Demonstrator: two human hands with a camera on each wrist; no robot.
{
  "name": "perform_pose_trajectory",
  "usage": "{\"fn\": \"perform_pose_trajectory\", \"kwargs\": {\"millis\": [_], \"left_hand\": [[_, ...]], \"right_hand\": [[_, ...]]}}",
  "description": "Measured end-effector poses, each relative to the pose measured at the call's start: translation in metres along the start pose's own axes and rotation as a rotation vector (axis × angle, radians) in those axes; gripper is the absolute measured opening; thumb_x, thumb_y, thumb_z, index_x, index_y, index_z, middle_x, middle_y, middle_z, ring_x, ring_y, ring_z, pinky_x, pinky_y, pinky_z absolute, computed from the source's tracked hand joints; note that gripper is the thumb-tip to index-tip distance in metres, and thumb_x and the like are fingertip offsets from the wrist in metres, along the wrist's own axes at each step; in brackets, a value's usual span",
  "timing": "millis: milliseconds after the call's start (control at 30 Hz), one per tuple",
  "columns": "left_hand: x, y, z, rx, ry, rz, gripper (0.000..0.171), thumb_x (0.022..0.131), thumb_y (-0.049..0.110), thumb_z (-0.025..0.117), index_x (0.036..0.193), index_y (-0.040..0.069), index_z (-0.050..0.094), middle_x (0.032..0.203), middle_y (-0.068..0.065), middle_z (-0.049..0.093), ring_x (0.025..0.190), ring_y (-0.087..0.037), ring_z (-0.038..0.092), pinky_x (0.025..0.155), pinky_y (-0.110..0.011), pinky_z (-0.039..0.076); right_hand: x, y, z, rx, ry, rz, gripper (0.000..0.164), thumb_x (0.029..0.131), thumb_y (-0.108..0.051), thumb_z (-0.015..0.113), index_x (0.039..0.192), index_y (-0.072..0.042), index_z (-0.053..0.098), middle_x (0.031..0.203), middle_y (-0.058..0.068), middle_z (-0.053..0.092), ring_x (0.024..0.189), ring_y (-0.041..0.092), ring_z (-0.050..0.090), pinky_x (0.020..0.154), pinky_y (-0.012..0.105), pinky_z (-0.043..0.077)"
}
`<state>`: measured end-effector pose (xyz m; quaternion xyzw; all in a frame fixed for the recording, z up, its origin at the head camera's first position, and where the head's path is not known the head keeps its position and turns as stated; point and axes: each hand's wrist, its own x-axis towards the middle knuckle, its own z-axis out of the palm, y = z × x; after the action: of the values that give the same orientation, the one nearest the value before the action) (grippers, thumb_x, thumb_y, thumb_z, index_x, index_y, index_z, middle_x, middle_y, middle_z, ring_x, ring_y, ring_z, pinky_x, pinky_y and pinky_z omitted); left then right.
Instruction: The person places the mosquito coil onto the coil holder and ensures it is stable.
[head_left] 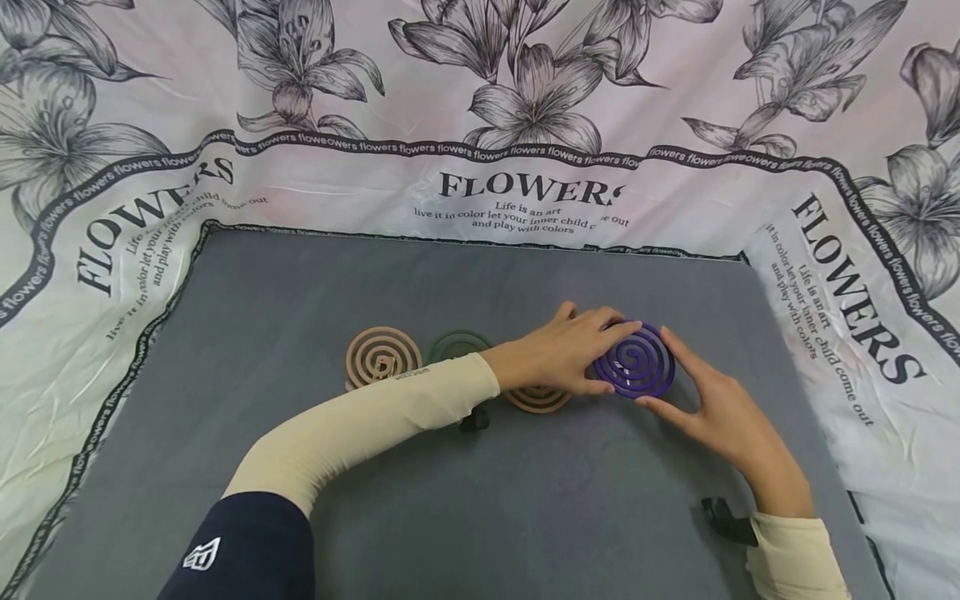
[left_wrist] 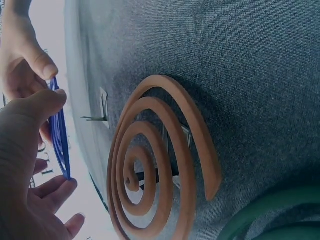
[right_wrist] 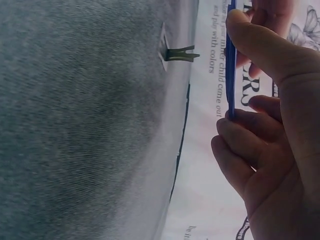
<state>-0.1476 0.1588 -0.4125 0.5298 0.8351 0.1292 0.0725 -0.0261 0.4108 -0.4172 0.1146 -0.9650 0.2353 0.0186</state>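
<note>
My left hand [head_left: 558,350] and right hand [head_left: 708,408] hold a purple spiral mosquito coil [head_left: 634,360] between them above the grey table. Left thumb and fingers pinch its left edge; the right thumb and fingertips grip the opposite edge. Both wrist views show this coil edge-on. Beneath it, a small metal stand [right_wrist: 180,54] with upright prongs sits on the table. Close to my left wrist is a brown mosquito coil [left_wrist: 200,135], raised on a stand and partly covered by my left hand in the head view.
A green coil [head_left: 459,336] lies further left, partly behind my left sleeve. Beyond it is a tan coil [head_left: 383,333]. Grey cloth covers the table [head_left: 555,508]. A white flower-printed sheet [head_left: 322,192] surrounds the table's back and sides.
</note>
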Motion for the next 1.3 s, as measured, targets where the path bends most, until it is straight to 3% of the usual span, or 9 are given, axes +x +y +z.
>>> {"fn": "perform_pose_trajectory", "kwargs": {"millis": [500, 1300], "left_hand": [[0.002, 0.002, 0.008, 0.000, -0.059, 0.013, 0.101, 0.094, 0.059, 0.074, 0.170, 0.018, 0.023, 0.161, -0.005, 0.040, 0.145, -0.016, 0.044, 0.113, -0.049, 0.029], [0.006, 0.000, 0.015, -0.011, -0.088, 0.001, 0.099, 0.095, 0.060, 0.073, 0.170, 0.018, 0.024, 0.163, -0.003, 0.040, 0.145, -0.014, 0.044, 0.113, -0.046, 0.028]], "right_hand": [[-0.009, 0.004, 0.011, 0.008, -0.018, 0.027, 0.105, 0.087, -0.036, 0.090, 0.170, -0.026, 0.027, 0.151, 0.033, 0.052, 0.121, 0.060, 0.060, 0.093, 0.073, 0.048], [-0.011, 0.008, 0.021, 0.002, -0.017, 0.034, 0.102, 0.087, -0.037, 0.089, 0.169, -0.018, 0.030, 0.150, 0.034, 0.052, 0.120, 0.061, 0.060, 0.093, 0.072, 0.047]]}}
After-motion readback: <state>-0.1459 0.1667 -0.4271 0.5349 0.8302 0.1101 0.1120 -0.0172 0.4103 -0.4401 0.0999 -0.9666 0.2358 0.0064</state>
